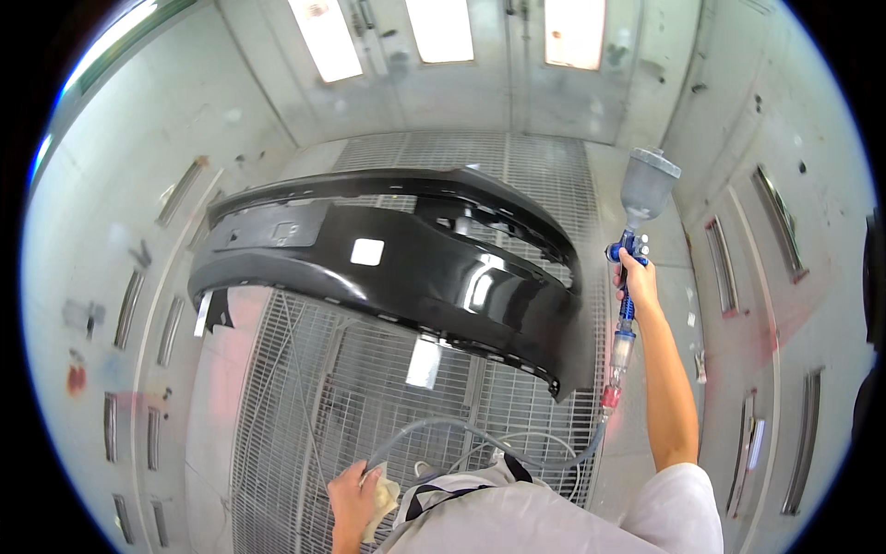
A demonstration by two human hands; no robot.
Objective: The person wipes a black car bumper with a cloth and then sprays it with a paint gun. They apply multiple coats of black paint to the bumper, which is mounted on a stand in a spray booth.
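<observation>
My right hand (635, 280) is wrapped round the blue handle of a spray gun (630, 247), held upright at the right end of the bumper. On top of the gun sits a grey paint cup (650, 183); below the grip hangs a clear filter (623, 349) with a red coupling. A grey air hose (517, 452) loops from it to my left hand (353, 499), which is closed on the hose and also has a pale yellow cloth (381, 503) against its palm. Before me a glossy black car bumper (415, 254) spans the middle, partly shiny and partly dull.
Metal grating (355, 369) covers the floor under the bumper, with hose coils near my feet. Grey booth walls (101, 249) with slim metal handles or fixtures stand on both sides. Bright panels (440, 30) light the far wall.
</observation>
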